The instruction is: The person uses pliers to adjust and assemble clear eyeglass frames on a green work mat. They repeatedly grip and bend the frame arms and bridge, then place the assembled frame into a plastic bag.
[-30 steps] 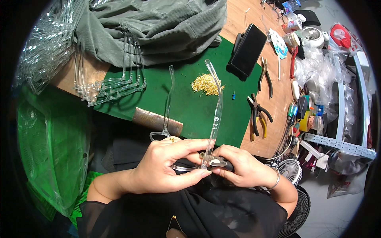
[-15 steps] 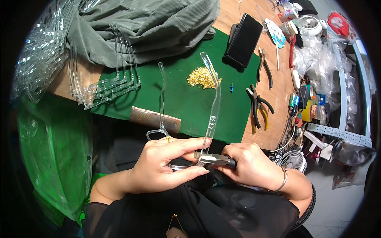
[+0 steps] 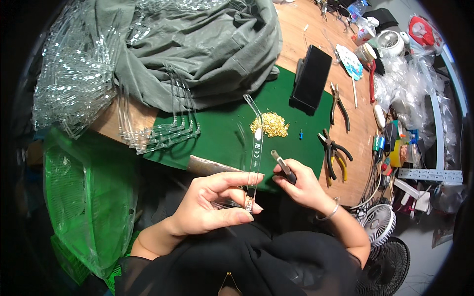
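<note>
My left hand is closed on a pair of clear eyeglasses, pinched between thumb and fingers near the hinge. One transparent temple arm of the glasses stands up past my fingers, with its curved tip pointing away from me. The rest of the frame is mostly hidden behind the hand. To its right, my right hand grips pliers by dark handles, the metal jaws pointing up and left, apart from the glasses. Beyond the temple, a heap of tiny gold-coloured pieces lies on the green mat.
Several clear frames stand in a row at the left, beside a grey cloth. Two more pliers, a blue pushpin and a black phone lie to the right. A green basket stands at lower left.
My right hand has drawn the pliers away from the glasses' hinge and raised them to the right. The left hand still holds the glasses. The whole view has shifted.
</note>
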Tool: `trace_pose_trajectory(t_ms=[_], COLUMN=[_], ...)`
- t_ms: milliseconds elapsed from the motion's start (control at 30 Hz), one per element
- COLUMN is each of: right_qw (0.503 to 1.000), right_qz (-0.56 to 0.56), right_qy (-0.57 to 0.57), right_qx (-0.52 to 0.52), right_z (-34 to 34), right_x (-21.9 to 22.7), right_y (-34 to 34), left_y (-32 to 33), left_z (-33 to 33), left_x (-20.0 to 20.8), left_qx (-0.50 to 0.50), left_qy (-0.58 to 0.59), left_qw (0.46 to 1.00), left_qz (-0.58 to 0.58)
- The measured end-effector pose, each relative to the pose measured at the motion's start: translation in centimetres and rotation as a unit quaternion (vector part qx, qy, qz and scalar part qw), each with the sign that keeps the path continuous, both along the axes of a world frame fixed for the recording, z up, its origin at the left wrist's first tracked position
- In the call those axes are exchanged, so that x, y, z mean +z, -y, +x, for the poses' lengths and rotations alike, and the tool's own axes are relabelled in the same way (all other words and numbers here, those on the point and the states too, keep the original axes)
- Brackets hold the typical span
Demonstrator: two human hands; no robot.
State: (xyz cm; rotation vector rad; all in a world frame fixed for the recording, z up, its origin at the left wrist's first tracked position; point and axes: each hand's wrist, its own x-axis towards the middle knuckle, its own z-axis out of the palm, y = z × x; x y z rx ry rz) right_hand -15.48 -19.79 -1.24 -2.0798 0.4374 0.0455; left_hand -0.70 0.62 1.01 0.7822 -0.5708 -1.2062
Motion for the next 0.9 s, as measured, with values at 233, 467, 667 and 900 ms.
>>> trace_pose_trajectory(t_ms=[233, 467, 667, 900], right_qw=[0.999, 0.992, 0.991, 0.997], right_qz=[0.029, 0.1, 0.098, 0.046], right_qy=[0.019, 0.023, 0.038, 0.036], right_qx=[-0.035, -0.076, -0.078, -0.049], right_z=[0.0, -0.7, -0.7, -0.9], right_x=[-0.5, -1.1, -1.2, -0.9], right_y=[0.5, 1.0, 0.8, 0.2], left_y=[-0.1, 0.7, 0.9, 0.1], left_z=[0.7, 0.5, 0.5, 0.4], left_x=[-0.2, -1.0, -1.0, 0.4], left_qx=[-0.017, -0.02, -0.021, -0.013], left_qy=[-0.176, -0.237, -0.254, -0.082], left_qw=[0.984, 0.971, 0.967, 0.996], left_qz=[0.004, -0.028, -0.019, 0.016])
